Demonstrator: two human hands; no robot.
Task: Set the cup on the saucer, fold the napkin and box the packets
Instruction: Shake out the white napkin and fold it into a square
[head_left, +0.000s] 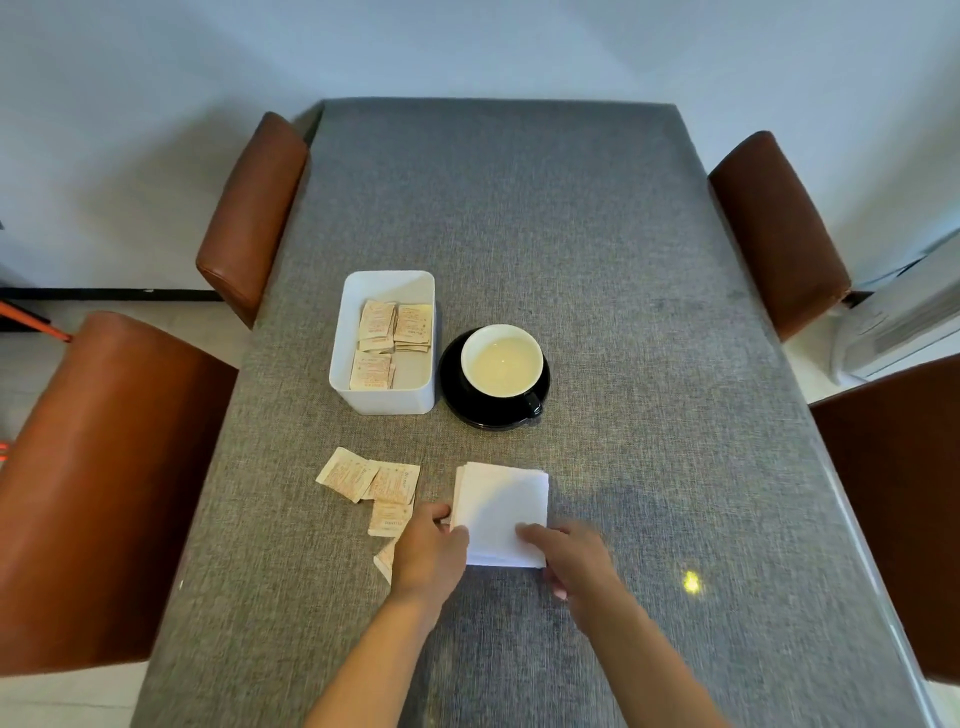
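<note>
A black cup with a cream inside stands on the black saucer, handle toward me. Left of it a white box holds several beige packets. Several more loose packets lie on the table in front of the box. A white napkin lies folded into a square near me. My left hand grips its left edge and partly covers one packet. My right hand holds its near right corner, fingers on top.
The grey table has brown chairs on both sides: two at the left and two at the right. A white appliance stands on the floor at the far right.
</note>
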